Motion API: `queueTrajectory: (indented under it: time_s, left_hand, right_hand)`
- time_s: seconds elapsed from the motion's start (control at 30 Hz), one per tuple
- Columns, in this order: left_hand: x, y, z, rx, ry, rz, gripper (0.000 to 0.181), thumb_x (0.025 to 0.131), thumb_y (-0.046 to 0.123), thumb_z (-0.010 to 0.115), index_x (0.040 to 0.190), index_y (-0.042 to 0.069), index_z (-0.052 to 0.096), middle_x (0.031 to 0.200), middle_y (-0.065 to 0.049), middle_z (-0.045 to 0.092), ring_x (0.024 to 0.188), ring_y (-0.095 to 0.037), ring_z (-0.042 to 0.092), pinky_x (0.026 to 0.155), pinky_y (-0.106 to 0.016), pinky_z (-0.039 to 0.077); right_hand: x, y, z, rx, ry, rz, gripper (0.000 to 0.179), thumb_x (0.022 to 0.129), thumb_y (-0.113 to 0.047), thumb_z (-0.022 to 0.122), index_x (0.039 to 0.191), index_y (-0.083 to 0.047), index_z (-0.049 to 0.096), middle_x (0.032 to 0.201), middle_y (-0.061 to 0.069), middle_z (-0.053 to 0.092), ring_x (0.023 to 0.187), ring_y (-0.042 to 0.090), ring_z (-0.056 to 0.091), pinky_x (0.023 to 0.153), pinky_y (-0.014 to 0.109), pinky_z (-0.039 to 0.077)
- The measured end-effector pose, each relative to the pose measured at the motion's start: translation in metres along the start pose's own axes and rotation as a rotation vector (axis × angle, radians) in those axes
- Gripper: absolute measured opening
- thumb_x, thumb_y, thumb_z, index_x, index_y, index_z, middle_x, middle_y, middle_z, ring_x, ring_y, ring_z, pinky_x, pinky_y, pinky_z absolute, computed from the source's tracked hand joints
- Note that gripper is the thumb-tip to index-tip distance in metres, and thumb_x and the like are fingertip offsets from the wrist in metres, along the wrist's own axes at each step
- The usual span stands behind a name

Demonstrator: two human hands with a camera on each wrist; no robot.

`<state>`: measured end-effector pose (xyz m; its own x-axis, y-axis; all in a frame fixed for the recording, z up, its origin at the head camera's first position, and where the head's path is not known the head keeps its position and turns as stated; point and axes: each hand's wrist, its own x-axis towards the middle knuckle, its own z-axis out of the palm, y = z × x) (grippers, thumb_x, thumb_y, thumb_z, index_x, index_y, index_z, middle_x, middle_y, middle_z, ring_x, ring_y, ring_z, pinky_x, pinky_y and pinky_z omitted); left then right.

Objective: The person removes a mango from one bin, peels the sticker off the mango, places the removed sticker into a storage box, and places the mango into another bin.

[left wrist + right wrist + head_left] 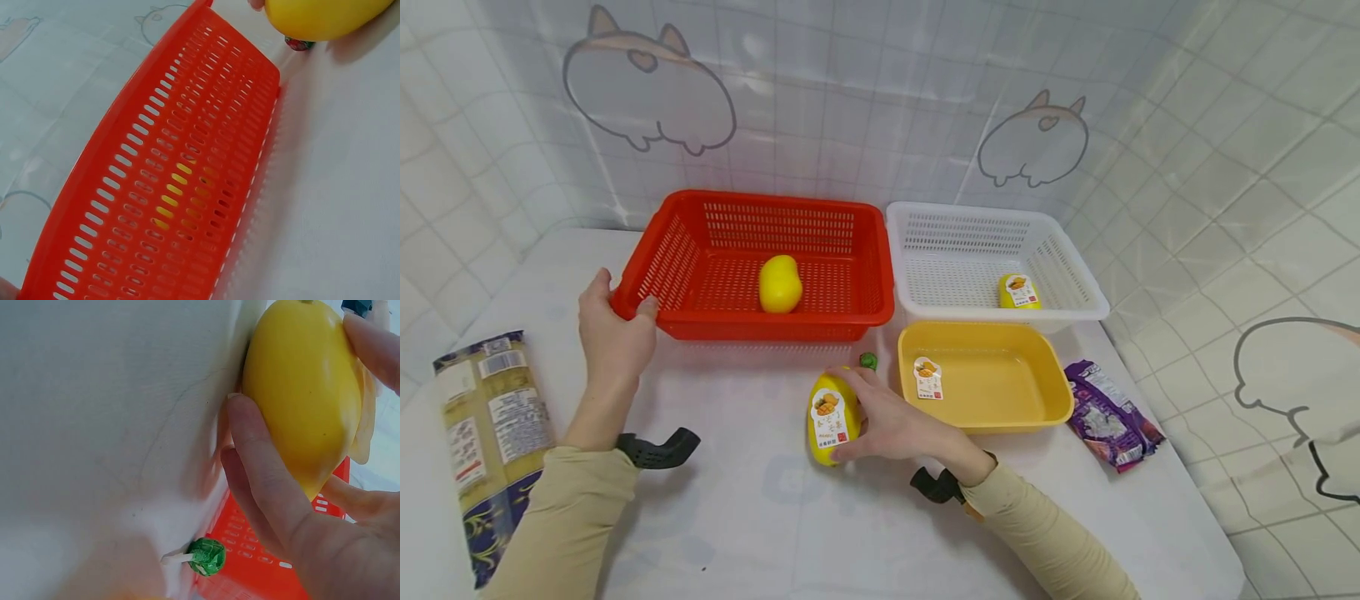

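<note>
Sorting in progress, by the look of it, caught at the pick-up of a yellow mango-shaped container [829, 419] off the white counter [760, 517]. Right hand [891, 421] curled round it, fingers along one flank and thumb on the other, container lying on the counter just in front of the red basket [760, 321] and just left of the yellow tray [985, 417]. Left hand [613, 329] gripping the red basket's near left corner, thumb hooked over the rim, steadying it. Already inside that basket: a plain yellow mango-shaped item [779, 283]. Another labelled yellow container [1019, 292] in the white basket [925, 229] behind the tray. Small green-wrapped lollipop [206, 556] on the counter beside the right fingers, close to the red basket's front wall.

Next move, probably: lift clear of the counter, carry over a rim, release inside. Care needed not to sweep the lollipop along. Noodle packet [490, 433] at far left and purple snack packet [1112, 417] at right both well apart from the hands.
</note>
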<state>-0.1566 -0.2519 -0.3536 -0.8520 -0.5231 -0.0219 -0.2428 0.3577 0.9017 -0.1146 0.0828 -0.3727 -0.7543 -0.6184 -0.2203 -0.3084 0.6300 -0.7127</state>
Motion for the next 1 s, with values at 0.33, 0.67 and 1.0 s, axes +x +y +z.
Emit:
queueTrajectory:
  time_s: [0.33, 0.67, 1.0]
  left_hand:
    - [-0.001, 0.000, 0.001, 0.021, 0.035, 0.050, 0.071, 0.102, 0.022, 0.045, 0.162, 0.020, 0.007, 0.167, -0.001, 0.015, 0.151, -0.023, 0.023, 0.117, -0.044, 0.034]
    - [-0.013, 0.008, 0.005, 0.019, 0.181, 0.306, 0.072, 0.096, 0.014, 0.051, 0.160, 0.018, 0.020, 0.162, -0.001, 0.027, 0.149, -0.016, 0.023, 0.123, -0.040, 0.024]
    - [-0.026, 0.019, 0.015, -0.057, 0.081, 0.600, 0.067, 0.092, 0.003, 0.059, 0.154, 0.018, 0.038, 0.152, -0.002, 0.048, 0.140, -0.016, 0.044, 0.117, -0.027, 0.035]
  right_hand:
    - [-0.001, 0.000, 0.000, -0.015, 0.003, 0.014, 0.096, 0.079, -0.033, 0.085, 0.156, -0.029, 0.027, 0.143, 0.002, 0.036, 0.118, 0.014, 0.046, 0.100, 0.030, 0.046]
    - [0.001, 0.002, 0.000, -0.010, 0.012, 0.036, 0.098, 0.079, -0.036, 0.085, 0.158, -0.030, 0.026, 0.146, 0.006, 0.029, 0.120, 0.017, 0.043, 0.096, 0.026, 0.047]
    - [0.002, 0.001, 0.001, 0.016, 0.053, 0.022, 0.098, 0.077, -0.031, 0.087, 0.156, -0.025, 0.027, 0.144, 0.006, 0.036, 0.120, 0.016, 0.045, 0.102, 0.033, 0.046]
